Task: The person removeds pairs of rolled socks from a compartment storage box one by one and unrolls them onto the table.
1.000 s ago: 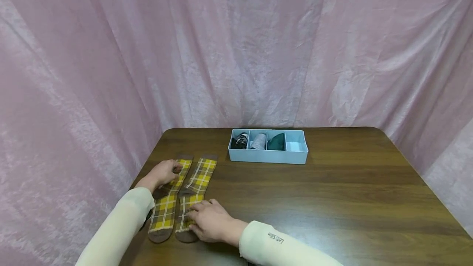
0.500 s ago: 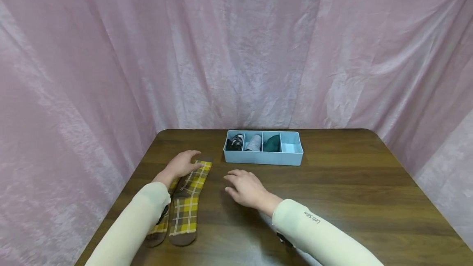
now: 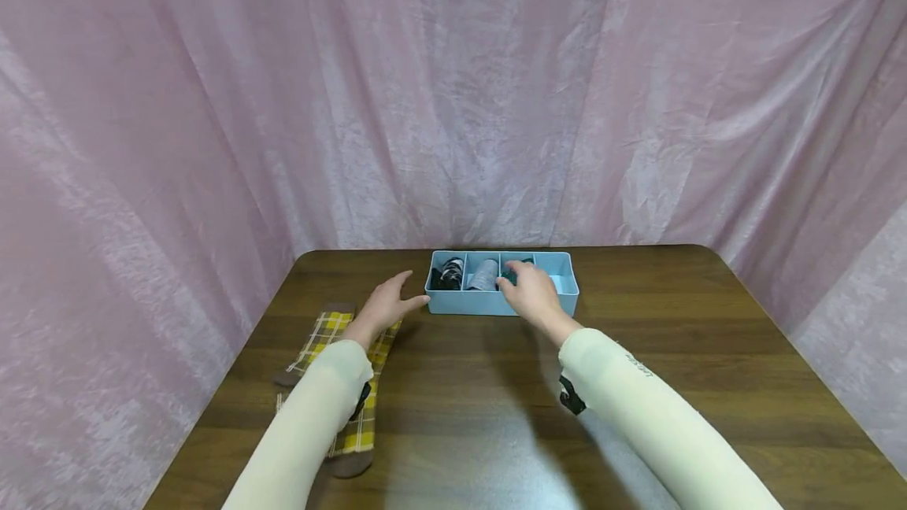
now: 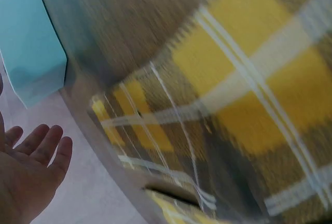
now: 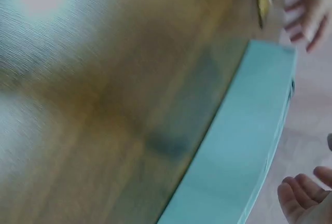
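My left hand (image 3: pixel 384 307) reaches over the tops of two flat yellow-and-brown plaid socks (image 3: pixel 360 423), its thumb and fingers spread near the left end of a light blue divided box (image 3: pixel 464 304). Nothing is between its fingers in the left wrist view. My right hand (image 3: pixel 533 291) is over the box's front wall, fingers parted above the compartment with a dark green sock (image 3: pixel 523 264), which it mostly covers. A grey rolled sock (image 3: pixel 484 275) and a black-and-white sock (image 3: pixel 449 274) fill the compartments further left. The left forearm hides part of the plaid socks.
The box's rightmost compartment (image 3: pixel 563 274) shows its bare bottom. Brown wooden table (image 3: pixel 680 337) extends to the right and in front of the box. A pink curtain (image 3: pixel 439 101) hangs behind the table.
Both hands have left the plaid socks, moving forward and right to the box; the right hand has gone furthest. The socks stay lying on the table, and the view has shifted slightly.
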Tool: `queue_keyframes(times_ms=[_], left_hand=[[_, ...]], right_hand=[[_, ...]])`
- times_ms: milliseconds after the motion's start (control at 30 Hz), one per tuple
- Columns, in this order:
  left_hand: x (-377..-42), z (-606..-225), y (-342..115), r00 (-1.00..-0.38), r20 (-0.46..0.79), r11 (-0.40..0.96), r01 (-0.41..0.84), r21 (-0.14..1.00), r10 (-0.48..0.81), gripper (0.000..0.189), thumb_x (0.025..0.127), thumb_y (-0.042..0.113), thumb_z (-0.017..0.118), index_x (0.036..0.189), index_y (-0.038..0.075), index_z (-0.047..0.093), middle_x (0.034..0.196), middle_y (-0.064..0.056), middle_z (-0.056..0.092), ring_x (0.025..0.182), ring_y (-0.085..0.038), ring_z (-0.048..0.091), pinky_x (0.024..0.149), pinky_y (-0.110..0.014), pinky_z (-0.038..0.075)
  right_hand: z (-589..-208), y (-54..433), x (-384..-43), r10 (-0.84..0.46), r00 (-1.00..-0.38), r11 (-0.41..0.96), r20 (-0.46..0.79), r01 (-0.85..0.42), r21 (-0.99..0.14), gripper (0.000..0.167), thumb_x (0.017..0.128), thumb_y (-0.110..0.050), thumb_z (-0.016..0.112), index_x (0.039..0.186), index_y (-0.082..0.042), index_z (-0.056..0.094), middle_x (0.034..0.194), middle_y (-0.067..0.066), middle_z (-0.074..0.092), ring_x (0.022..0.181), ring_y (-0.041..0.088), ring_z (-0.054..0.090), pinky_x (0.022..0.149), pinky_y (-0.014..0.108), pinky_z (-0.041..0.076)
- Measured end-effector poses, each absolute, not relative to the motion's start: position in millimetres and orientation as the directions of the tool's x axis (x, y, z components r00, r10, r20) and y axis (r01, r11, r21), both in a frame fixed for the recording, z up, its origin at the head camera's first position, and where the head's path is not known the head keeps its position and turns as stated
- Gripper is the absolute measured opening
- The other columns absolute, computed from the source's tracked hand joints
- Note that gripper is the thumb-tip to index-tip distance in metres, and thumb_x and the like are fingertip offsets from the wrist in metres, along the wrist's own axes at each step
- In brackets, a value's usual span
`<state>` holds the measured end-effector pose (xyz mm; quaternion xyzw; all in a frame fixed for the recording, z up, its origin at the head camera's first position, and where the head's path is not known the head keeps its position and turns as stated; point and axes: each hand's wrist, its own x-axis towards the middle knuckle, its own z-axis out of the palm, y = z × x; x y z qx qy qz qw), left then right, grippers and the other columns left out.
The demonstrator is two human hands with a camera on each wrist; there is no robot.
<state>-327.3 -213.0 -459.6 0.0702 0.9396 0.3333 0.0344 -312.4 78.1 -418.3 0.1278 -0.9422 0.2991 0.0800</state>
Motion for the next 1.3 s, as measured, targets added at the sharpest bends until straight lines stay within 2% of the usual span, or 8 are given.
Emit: queue_keyframes(times_ms=[467, 533, 600, 667, 733, 967, 1067, 1300], left_hand=[[-344, -470, -187, -0.995, 0.012, 0.746, 0.081, 0.661, 0.098, 0.078, 0.095, 0.047, 0.064, 0.155, 0.008, 0.032, 0.147, -0.019, 0.047, 0.133, -0.035, 0.045, 0.108, -0.052, 0.036], [-345, -471, -185, -0.996, 0.013, 0.751, 0.078, 0.656, 0.092, 0.078, 0.096, 0.047, 0.063, 0.155, 0.007, 0.032, 0.146, -0.019, 0.048, 0.133, -0.036, 0.046, 0.107, -0.052, 0.036], [-346, -472, -184, -0.996, 0.013, 0.752, 0.077, 0.655, 0.09, 0.078, 0.096, 0.047, 0.062, 0.154, 0.006, 0.032, 0.145, -0.02, 0.049, 0.132, -0.036, 0.047, 0.107, -0.052, 0.037], [-347, -472, -182, -0.996, 0.016, 0.747, 0.079, 0.66, 0.091, 0.077, 0.097, 0.047, 0.062, 0.154, 0.005, 0.033, 0.144, -0.02, 0.05, 0.132, -0.036, 0.047, 0.107, -0.052, 0.037], [-347, -472, -180, -0.996, 0.018, 0.738, 0.079, 0.67, 0.091, 0.076, 0.096, 0.047, 0.062, 0.154, 0.006, 0.034, 0.143, -0.02, 0.051, 0.131, -0.036, 0.048, 0.107, -0.052, 0.037], [-346, -471, -177, -0.997, 0.002, 0.758, 0.064, 0.649, 0.081, 0.071, 0.098, 0.043, 0.061, 0.153, 0.006, 0.037, 0.145, -0.02, 0.049, 0.132, -0.037, 0.047, 0.109, -0.052, 0.035], [-347, -473, -176, -0.997, 0.014, 0.773, 0.067, 0.63, 0.074, 0.069, 0.098, 0.042, 0.061, 0.152, 0.006, 0.039, 0.145, -0.02, 0.049, 0.132, -0.037, 0.046, 0.109, -0.051, 0.035], [-347, -472, -172, -0.999, 0.013, 0.741, 0.045, 0.67, 0.05, 0.066, 0.098, 0.039, 0.063, 0.151, 0.007, 0.042, 0.146, -0.017, 0.049, 0.133, -0.036, 0.045, 0.108, -0.052, 0.036]], right_hand=[[-409, 96, -347, 0.05, -0.999, 0.742, 0.008, 0.031, -0.669, 0.049, 0.098, -0.03, 0.06, 0.132, 0.005, 0.059, 0.133, 0.023, 0.058, 0.121, 0.038, 0.054, 0.096, 0.049, 0.047], [-409, 95, -349, 0.057, -0.998, 0.754, -0.001, 0.044, -0.655, 0.039, 0.097, -0.031, 0.062, 0.117, 0.002, 0.067, 0.115, 0.02, 0.065, 0.106, 0.035, 0.06, 0.087, 0.044, 0.049], [-411, 94, -351, 0.059, -0.998, 0.769, -0.004, 0.048, -0.637, 0.031, 0.096, -0.031, 0.063, 0.091, 0.0, 0.069, 0.084, 0.012, 0.063, 0.082, 0.028, 0.058, 0.071, 0.038, 0.048], [-413, 92, -352, 0.06, -0.998, 0.779, 0.004, 0.044, -0.625, 0.037, 0.094, -0.03, 0.065, 0.068, -0.006, 0.058, 0.063, 0.002, 0.046, 0.064, 0.021, 0.046, 0.059, 0.034, 0.04], [-415, 91, -354, 0.059, -0.998, 0.779, 0.014, 0.037, -0.625, 0.045, 0.094, -0.029, 0.066, 0.058, -0.012, 0.045, 0.056, -0.003, 0.032, 0.057, 0.017, 0.034, 0.053, 0.032, 0.033], [-429, 80, -357, 0.06, -0.997, 0.777, 0.043, 0.02, -0.629, 0.047, 0.095, -0.025, 0.064, 0.053, -0.013, 0.047, 0.051, -0.001, 0.04, 0.05, 0.016, 0.041, 0.051, 0.033, 0.038], [-436, 75, -358, 0.032, -0.999, 0.787, 0.029, 0.007, -0.617, 0.052, 0.097, -0.021, 0.061, 0.05, -0.015, 0.039, 0.047, -0.002, 0.031, 0.044, 0.014, 0.032, 0.047, 0.031, 0.033], [-433, 68, -356, 0.0, -0.998, 0.871, 0.066, -0.033, -0.491, 0.04, 0.095, -0.017, 0.061, 0.057, -0.01, 0.05, 0.061, 0.008, 0.053, 0.061, 0.024, 0.053, 0.058, 0.039, 0.045]])
